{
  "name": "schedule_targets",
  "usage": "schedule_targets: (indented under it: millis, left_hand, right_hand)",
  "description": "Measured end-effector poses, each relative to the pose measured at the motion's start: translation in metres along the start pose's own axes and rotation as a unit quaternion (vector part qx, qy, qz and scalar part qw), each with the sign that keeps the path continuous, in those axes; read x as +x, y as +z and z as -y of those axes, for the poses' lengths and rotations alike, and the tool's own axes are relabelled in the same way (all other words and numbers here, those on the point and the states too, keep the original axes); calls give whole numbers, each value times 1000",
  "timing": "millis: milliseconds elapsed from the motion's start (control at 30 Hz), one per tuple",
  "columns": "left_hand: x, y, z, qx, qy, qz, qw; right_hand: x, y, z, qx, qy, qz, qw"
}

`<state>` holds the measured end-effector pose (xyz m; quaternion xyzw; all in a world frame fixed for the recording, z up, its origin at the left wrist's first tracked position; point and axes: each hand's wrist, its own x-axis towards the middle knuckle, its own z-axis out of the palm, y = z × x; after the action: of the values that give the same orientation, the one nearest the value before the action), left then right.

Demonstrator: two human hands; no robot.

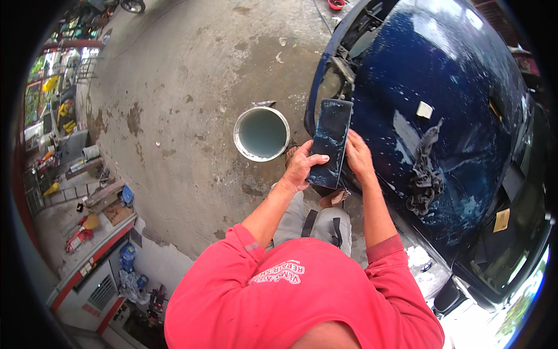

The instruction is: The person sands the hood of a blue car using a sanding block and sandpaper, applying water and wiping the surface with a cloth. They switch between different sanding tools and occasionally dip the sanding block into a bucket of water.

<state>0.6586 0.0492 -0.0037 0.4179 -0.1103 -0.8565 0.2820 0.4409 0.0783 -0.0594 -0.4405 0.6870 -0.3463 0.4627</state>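
A dark, wet rectangular sheet or pad (331,122) with pale streaks is between my two hands, beside the car's front edge. My left hand (303,166) grips its left side, thumb lying across the top. My right hand (357,154) is closed along the right edge, fingertips partly hidden behind it. Left of my hands, a white bucket (237,135) of cloudy water stands on the concrete floor. To the right, the wet dark blue hood (383,70) carries a small pale block (424,109) and a crumpled dark cloth (426,171).
A yellowish square (501,220) sits near the windshield. A red bowl (336,4) is at the top, a motorbike wheel (132,4) at the upper left. Cluttered shelves and tools, with a ladder (67,192), line the left side. My feet show below the sheet.
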Motion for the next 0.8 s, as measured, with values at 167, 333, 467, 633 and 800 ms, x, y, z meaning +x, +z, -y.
schedule_targets:
  millis: [167,333,467,633,800]
  left_hand:
    - [29,-115,0,0,77,-129,989]
    - [113,-282,37,35,-8,-387,921]
    - [204,-421,72,47,-122,-477,869]
    - [315,-540,117,89,-231,-533,809]
    - [340,-550,128,68,-208,-522,824]
  right_hand:
    - [26,-34,-37,-494,-41,-97,863]
    - [33,-29,-98,-629,-80,-99,767]
    - [34,-16,-117,-652,-4,-132,747]
    - [33,-23,-120,-662,-32,-120,739]
    - [35,-20,-119,-642,-36,-124,756]
